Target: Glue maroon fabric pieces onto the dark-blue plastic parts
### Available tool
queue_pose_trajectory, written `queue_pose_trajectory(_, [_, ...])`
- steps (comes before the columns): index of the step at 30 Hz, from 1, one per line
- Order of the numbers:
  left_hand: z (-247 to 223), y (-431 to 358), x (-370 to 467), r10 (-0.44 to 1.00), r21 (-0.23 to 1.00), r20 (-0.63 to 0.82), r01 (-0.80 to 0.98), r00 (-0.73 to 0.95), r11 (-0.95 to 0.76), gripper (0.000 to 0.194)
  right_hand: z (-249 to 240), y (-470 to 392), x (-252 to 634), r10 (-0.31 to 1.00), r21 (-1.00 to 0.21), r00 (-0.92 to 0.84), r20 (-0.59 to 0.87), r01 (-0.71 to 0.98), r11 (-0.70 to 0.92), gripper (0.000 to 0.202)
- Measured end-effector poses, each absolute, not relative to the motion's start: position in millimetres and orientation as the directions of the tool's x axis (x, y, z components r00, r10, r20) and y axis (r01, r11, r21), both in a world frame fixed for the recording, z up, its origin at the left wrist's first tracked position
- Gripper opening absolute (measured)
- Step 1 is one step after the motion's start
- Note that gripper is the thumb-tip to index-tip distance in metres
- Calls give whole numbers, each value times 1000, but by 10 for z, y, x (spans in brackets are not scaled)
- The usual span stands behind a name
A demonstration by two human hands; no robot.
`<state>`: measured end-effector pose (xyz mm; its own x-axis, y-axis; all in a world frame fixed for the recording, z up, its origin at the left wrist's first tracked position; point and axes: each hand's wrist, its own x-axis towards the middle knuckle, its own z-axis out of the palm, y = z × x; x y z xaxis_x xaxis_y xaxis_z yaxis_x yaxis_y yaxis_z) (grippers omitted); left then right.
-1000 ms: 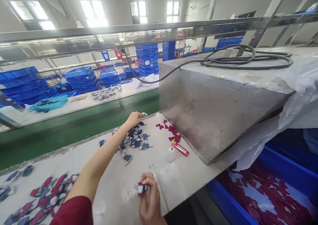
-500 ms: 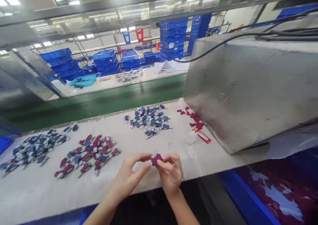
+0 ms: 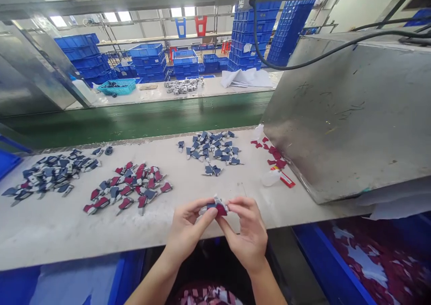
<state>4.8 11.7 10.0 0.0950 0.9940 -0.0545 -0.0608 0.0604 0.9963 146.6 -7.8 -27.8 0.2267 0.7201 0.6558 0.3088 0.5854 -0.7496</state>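
A small maroon, navy and pale grey piece (image 3: pixel 221 209) is held just above the front edge of the white table. My left hand (image 3: pixel 190 222) pinches its left end between thumb and fingers. On the right, my right hand (image 3: pixel 248 233) is curled with its fingertips and thumb at the piece's other side. Beyond my hands lies a pile of navy and grey pieces (image 3: pixel 212 148). To the left, maroon, navy and grey pieces (image 3: pixel 131 183) form another heap, and farther left are more mostly navy pieces (image 3: pixel 55 170).
Loose maroon bits (image 3: pixel 276 153), a red and yellow packet (image 3: pixel 286 178) and a clear plastic item (image 3: pixel 270 178) lie beside a large metal housing (image 3: pixel 357 116). A green belt (image 3: pixel 141 118) runs behind the table (image 3: pixel 215 192). Blue bins (image 3: pixel 336 269) stand below.
The piece has been turned in my hands, and its navy and grey parts now show beside the maroon. My left thumb now presses on it. The head view has tilted down.
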Motion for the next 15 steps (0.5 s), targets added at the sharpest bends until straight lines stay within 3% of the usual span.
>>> queue_pose_trajectory(3, [148,107,73,991,986,-83,-135,101,96,29,-261,-108,1484,844,-846,135,519,222,484,58])
queue_pose_trajectory(8, [178,85,64,989,979,-98,-166,109,116,27,-251,-115,1507,892,-891,86,444,145,429,30])
queue_pose_trajectory(15, [-23,29,72,992,971,-116,-205,57,125,27,-246,-95,1493,899,-910,138,415,93,405,26])
